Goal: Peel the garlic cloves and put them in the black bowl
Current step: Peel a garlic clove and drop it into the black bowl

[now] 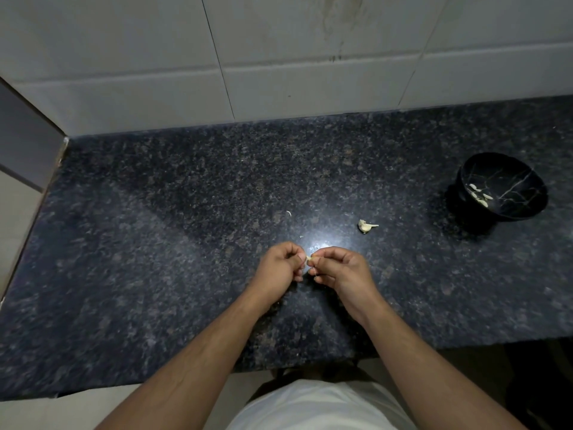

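A small pale garlic clove [309, 259] is pinched between the fingertips of my left hand [280, 265] and my right hand [339, 267], just above the dark granite counter [155, 243]. Most of the clove is hidden by my fingers. The black bowl [508, 169] with white veins stands at the right, and several peeled cloves [479, 195] lie inside it. A remnant of the garlic bulb [366, 226] with its stem lies on the counter between my hands and the bowl.
Small bits of garlic skin [289, 213] lie on the counter beyond my hands. A white tiled wall [279, 57] runs along the back, and a side wall closes the left end. The counter's front edge is near my body.
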